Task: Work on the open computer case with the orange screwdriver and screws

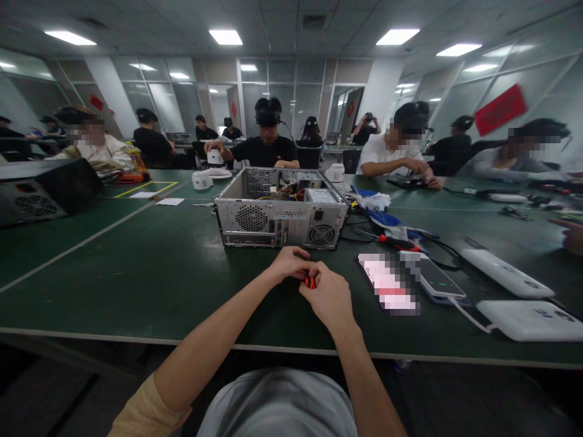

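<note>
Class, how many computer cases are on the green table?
2: the open silver metal case at centre, and the black boxy case at far left, partly cut off.

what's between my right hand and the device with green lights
A phone, its screen pixelated, lies between your right hand and that device in the head view.

1 head-worn view looks forward and down over the table [113, 291].
</note>
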{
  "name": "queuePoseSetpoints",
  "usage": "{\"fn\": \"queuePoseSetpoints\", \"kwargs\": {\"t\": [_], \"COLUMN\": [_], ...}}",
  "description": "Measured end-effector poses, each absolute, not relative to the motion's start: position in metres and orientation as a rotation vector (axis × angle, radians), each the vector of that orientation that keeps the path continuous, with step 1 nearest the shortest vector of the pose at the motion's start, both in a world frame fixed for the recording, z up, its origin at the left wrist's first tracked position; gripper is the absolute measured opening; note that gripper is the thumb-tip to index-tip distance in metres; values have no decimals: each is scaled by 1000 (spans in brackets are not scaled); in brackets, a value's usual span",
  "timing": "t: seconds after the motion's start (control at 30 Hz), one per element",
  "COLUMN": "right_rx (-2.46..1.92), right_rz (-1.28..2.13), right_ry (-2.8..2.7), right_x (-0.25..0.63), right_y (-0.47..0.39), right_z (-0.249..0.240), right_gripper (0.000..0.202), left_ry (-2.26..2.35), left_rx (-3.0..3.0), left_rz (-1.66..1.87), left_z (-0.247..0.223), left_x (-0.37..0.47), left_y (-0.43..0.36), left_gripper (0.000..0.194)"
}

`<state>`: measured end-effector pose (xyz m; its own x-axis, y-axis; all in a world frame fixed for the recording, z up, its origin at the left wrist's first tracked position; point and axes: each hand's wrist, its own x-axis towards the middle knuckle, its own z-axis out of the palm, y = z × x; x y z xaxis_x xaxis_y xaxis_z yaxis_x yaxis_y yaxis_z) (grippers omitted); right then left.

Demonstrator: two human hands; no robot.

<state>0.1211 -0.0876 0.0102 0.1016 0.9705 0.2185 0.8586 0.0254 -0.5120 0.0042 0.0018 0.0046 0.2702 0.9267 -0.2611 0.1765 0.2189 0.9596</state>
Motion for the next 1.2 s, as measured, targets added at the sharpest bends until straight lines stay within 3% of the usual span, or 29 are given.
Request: {"fn": "queuePoseSetpoints", "kwargs": {"t": [0.3, 0.5, 0.73, 1.0, 1.2], "right_rx": [-1973, -1949, -1943, -1963, -1995], "right_rz": [280, 317, 343, 162, 124], "right_ry": [-1820, -1802, -1754, -1765, -1801], "right_x": [117, 120, 120, 116, 115], "right_y": [-92, -91, -92, -92, -93], "right_z": [14, 14, 18, 13, 12], "right_gripper": [35, 15, 19, 19, 19], "left_ry": [1136, 1128, 1156, 1181, 1172], "left_rx": [1149, 1100, 1131, 1202, 1187], "left_rz": [764, 738, 754, 761, 748], "left_z": [4, 12, 10, 7, 5], "left_x": [5, 2, 5, 6, 4], "left_y": [5, -2, -4, -5, -3], "left_gripper": [32, 25, 20, 37, 35]}}
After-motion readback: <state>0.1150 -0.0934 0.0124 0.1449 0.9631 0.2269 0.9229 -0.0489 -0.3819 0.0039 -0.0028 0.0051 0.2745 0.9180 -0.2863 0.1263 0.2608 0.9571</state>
